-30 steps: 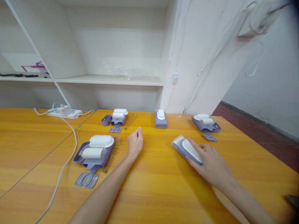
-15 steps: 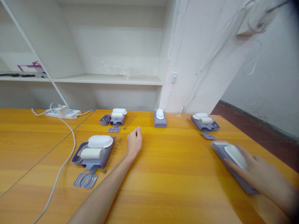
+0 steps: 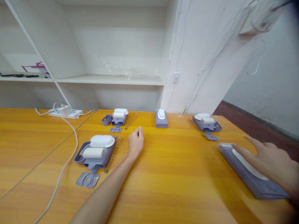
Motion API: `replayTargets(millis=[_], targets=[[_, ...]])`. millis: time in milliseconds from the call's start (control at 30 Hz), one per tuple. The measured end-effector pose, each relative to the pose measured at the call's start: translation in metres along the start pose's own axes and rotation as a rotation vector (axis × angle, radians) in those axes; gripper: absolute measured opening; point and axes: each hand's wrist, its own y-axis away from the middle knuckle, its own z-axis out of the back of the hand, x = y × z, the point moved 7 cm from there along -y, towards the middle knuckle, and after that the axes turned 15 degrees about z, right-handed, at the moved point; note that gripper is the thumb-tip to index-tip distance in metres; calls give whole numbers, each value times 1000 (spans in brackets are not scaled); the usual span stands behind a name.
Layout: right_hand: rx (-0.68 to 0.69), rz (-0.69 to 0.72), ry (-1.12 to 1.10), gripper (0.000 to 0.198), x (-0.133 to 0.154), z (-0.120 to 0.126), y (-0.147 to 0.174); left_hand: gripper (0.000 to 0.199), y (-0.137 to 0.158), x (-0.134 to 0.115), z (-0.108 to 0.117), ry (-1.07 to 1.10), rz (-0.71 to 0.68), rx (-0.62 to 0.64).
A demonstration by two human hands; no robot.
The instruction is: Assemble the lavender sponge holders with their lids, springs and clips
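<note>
My left hand [image 3: 136, 140] rests as a fist on the wooden table [image 3: 163, 174], thumb on top; nothing shows in it. At the right, my right hand [image 3: 272, 158] is spread over a long purple-grey case [image 3: 243, 172] topped by a white oval piece [image 3: 249, 165]. Its thumb lies over the white piece, and the other fingers stretch out past it. Left of my left forearm sits a purple-grey part set [image 3: 99, 161], with a white oval piece [image 3: 102, 141], a white roll [image 3: 94, 152], a wire coil [image 3: 113, 154] and flat cut-out plates [image 3: 87, 179].
Similar part sets stand at the back left [image 3: 119, 117] and back right [image 3: 206, 123]. A smaller-looking purple-grey case [image 3: 161, 119] with a white top stands at the back middle. A power strip [image 3: 66, 112] and its white cable [image 3: 61, 169] lie at the left, below white shelves [image 3: 109, 79].
My right hand has loosened from the case, its fingers now spread and lifted. The case sits farther right in view. The left fist has stayed in place; the view has shifted slightly.
</note>
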Motion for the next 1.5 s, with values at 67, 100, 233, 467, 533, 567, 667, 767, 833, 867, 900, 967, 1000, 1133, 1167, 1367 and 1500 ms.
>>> replayTargets(millis=[67,100,233,467,533,567,667,767,833,867,900,967,1000,1133,1167,1367,1500], targets=[[90,20,67,77,15,0,-16,40,0,0,0,0,-3,1],[82,32,82,76,23,2,-24,40,0,0,0,0,-3,1],[16,89,90,71,56,3,-53,41,0,1,-1,2,5,3],[30,192,-27,77,92,-23,-100,42,1,1,-1,-4,0,6],[33,201,-28,78,95,-30,-111,41,1,1,-1,-10,-4,8],[48,196,-27,78,95,-35,-115,41,1,0,-1,-11,-6,10],[121,159,-39,78,94,-48,-126,41,2,0,-1,-9,-10,17],[187,112,-16,79,93,-58,-128,41,2,-1,-1,-9,-14,21],[210,88,19,76,94,-64,-126,41,2,-1,-1,-10,-12,19],[216,84,28,74,94,-66,-125,41,2,-1,-1,-11,-10,17],[219,81,28,71,95,-68,-123,41,2,-1,-1,-12,-9,17],[214,72,19,65,94,-71,-119,41,2,0,-1,-12,-9,19],[206,67,18,64,94,-71,-118,41,2,0,-2,-11,-9,19],[183,26,36,60,89,-71,-116,41,1,1,-2,-8,-4,21],[187,19,35,60,88,-71,-116,41,1,1,-2,-8,-1,21],[203,-41,22,57,87,-80,-118,41,2,-1,-1,-7,-4,24],[161,-57,6,63,86,-85,-122,41,3,-2,0,-1,-5,30]])
